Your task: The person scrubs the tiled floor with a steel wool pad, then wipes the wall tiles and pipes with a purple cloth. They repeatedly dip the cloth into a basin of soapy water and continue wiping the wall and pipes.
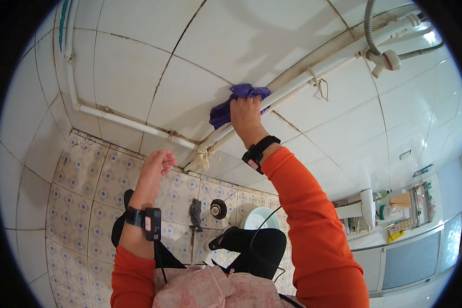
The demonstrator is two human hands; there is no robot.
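Note:
My right hand grips a purple cloth against a white pipe that runs up the tiled wall. The cloth wraps partly around the pipe and also touches the wall tiles; my fingertips are partly hidden in its folds. Lower and to the left, my left hand hangs in the air with its fingers loosely curled and nothing plain to see in it. Near it, a thinner white pipe crosses low on the wall and meets the first pipe at a joint wrapped with pale ties.
On the patterned floor lie a dark grey rag or scrubber and a round drain fitting. A pale green basin stands by my knee. A valve with a hose sits at upper right. A washbasin and shelf items are at right.

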